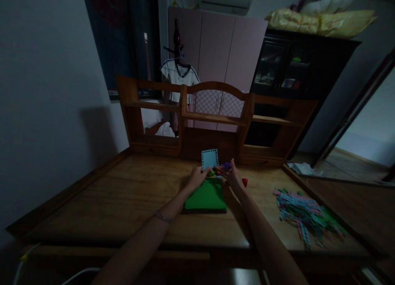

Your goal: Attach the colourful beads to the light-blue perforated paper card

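Note:
A pale blue square card (pixel 210 159) with a row of dark holes along its edges stands tilted above the desk. My left hand (pixel 197 177) grips it at the lower left corner between thumb and fingers. Close by the card's lower right corner is my right hand (pixel 231 177), its fingertips drawn together and one finger raised; what they hold is too dark and small to make out. A small bright green piece (pixel 211 173) shows between the hands. Below them lies a flat green pad or box (pixel 205 196). A purple object (pixel 226 166) is partly hidden behind my right hand.
A red object (pixel 245 182) lies right of my right hand. Further right is a heap of blue, pink and green perforated strips (pixel 308 215). The wooden desk (pixel 123 198) has a shelf unit (pixel 212 119) along its back and a raised rim on its sides.

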Tool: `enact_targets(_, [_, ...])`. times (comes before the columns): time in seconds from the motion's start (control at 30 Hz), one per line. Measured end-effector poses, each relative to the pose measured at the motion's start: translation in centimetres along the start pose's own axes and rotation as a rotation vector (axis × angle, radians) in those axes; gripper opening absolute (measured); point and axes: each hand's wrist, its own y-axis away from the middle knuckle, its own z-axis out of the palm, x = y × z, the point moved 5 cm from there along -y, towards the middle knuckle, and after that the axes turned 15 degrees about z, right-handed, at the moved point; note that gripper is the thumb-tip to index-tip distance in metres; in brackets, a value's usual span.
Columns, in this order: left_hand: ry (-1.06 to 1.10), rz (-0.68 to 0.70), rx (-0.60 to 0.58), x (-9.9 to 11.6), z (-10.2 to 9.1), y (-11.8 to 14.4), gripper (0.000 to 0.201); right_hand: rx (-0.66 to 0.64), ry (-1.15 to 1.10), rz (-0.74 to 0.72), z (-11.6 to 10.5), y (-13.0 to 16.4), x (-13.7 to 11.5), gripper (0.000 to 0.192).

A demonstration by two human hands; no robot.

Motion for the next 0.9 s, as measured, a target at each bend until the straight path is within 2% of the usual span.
enact_targets(0.13, [0.047,0.016,0.043,-0.3,-0.3,-0.2,0.045,-0.023,-0.020,-0.070,0.2,0.4,-0.6,0.047])
enact_targets(0.3, [0.156,-0.037,0.122,-1.3,-0.8,-0.4,0.040,0.018,-0.017,-0.054,0.4,0.7,-0.8,0.044])
enact_targets(0.5, [0.267,-0.065,0.190,-1.9,-1.2,-0.7,0.033,-0.017,-0.042,-0.068,0.2,0.3,-0.7,0.043])
enact_targets(0.9, [0.332,-0.061,0.206,-2.1,-1.1,-0.6,0.033,0.049,-0.039,-0.123,0.6,1.5,-1.3,0.039])
